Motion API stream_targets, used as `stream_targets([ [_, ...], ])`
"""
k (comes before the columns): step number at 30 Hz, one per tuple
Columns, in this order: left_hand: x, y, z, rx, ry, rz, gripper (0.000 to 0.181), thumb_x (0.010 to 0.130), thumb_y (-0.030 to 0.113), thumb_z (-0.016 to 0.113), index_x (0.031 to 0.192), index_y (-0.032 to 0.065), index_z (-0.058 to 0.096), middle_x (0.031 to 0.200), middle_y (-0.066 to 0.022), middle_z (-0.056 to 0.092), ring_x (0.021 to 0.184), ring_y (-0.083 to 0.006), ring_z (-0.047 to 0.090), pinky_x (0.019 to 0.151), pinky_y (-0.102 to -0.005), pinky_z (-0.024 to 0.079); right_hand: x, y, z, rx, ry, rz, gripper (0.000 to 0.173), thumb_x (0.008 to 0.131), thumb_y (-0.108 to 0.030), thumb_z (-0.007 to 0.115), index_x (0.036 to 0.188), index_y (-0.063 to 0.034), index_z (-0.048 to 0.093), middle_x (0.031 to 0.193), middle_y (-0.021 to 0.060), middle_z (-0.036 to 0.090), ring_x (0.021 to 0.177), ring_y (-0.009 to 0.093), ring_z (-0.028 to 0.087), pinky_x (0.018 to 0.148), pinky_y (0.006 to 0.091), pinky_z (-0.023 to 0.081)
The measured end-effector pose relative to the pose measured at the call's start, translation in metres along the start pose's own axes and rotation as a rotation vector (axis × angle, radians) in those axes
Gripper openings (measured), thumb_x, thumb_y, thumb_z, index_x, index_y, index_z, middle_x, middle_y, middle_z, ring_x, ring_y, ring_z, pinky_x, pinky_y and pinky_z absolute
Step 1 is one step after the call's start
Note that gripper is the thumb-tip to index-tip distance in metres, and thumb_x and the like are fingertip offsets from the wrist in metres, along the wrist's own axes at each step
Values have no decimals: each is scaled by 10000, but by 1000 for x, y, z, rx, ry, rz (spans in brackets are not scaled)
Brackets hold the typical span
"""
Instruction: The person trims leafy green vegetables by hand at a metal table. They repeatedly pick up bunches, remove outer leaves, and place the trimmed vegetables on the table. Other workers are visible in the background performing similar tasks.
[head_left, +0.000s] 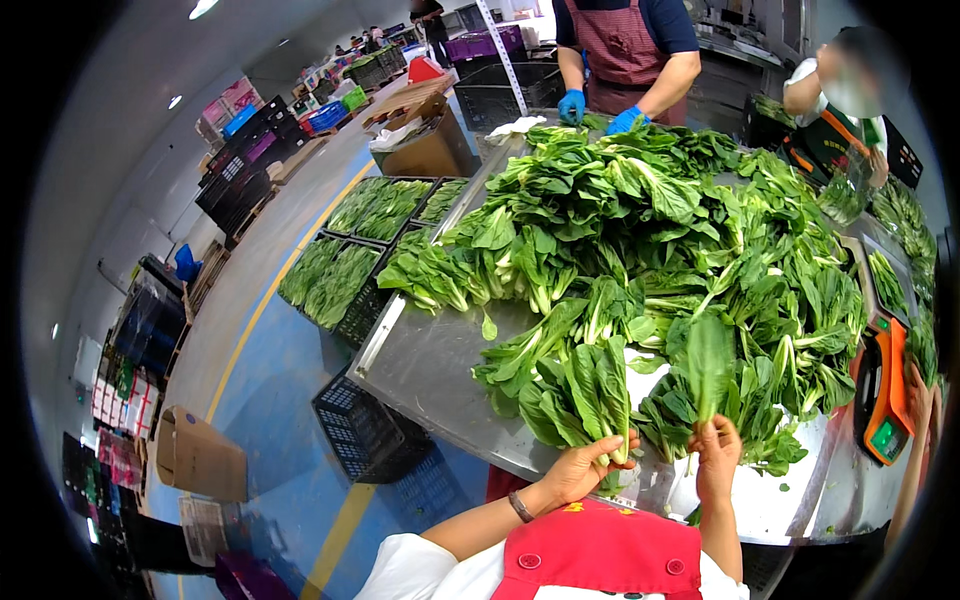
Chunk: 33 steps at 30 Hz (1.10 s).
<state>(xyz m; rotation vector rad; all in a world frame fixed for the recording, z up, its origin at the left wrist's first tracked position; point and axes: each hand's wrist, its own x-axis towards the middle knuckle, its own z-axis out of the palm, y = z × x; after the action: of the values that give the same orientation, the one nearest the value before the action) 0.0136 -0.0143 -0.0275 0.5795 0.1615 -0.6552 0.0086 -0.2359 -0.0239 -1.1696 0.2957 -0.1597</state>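
Observation:
My left hand (589, 469) grips the pale stem ends of a bunch of leafy greens (585, 397) at the near edge of the stainless steel table (420, 367). Between the fingers and thumb of my right hand (716, 446) is a single green leaf (709, 367), held upright by its stem and slightly blurred. A large heap of the same leafy greens (637, 195) covers much of the table beyond both hands. Smaller clumps of greens (667, 412) lie between and around my hands.
An orange digital scale (889, 405) stands at the right, near another person's arm (919, 397). Across the table a co-worker's blue-gloved hands (628, 120) touch the heap. Black crates of greens (330, 277), a black plastic crate (367, 427) and a cardboard box (199, 454) are at the left.

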Motion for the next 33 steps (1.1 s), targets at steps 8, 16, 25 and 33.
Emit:
stream_targets([
  [8, -3, -1, -5, 46, 16, 74, 341, 891, 115, 516, 1212, 10, 473, 1181, -119, 530, 1079, -199, 507, 887, -396, 461, -19, 19, 28, 125, -160, 208, 331, 844, -168, 624, 1090, 25, 515, 899, 79, 606, 721, 149, 591, 620, 273, 479],
  [16, 0, -4, -15, -120, 51, 55, 276, 879, 85, 493, 1129, -32, 484, 1089, -153, 550, 1001, -252, 534, 878, -417, 457, -22, 11, 39, 71, -125, 267, 315, 863, -86, 564, 1149, 25, 493, 975, 85, 584, 851, 163, 590, 719, 273, 471],
  [25, -6, 5, 6, -123, 116, 44, 321, 851, 121, 569, 1140, 2, 497, 1096, -101, 567, 1062, -206, 528, 879, -387, 464, -27, 25, 43, -24, -129, 107, 292, 823, -93, 636, 1079, 4, 534, 899, 68, 622, 756, 152, 598, 657, 257, 469],
  [33, 0, 3, 9, -112, 134, 36, 357, 828, 116, 597, 1153, 13, 487, 1094, -70, 562, 1024, -185, 526, 931, -351, 413, -30, 6, 54, -902, -194, -868, 296, 690, -28, 686, 961, -42, 567, 963, 124, 576, 797, 267, 570, 658, 337, 450],
])
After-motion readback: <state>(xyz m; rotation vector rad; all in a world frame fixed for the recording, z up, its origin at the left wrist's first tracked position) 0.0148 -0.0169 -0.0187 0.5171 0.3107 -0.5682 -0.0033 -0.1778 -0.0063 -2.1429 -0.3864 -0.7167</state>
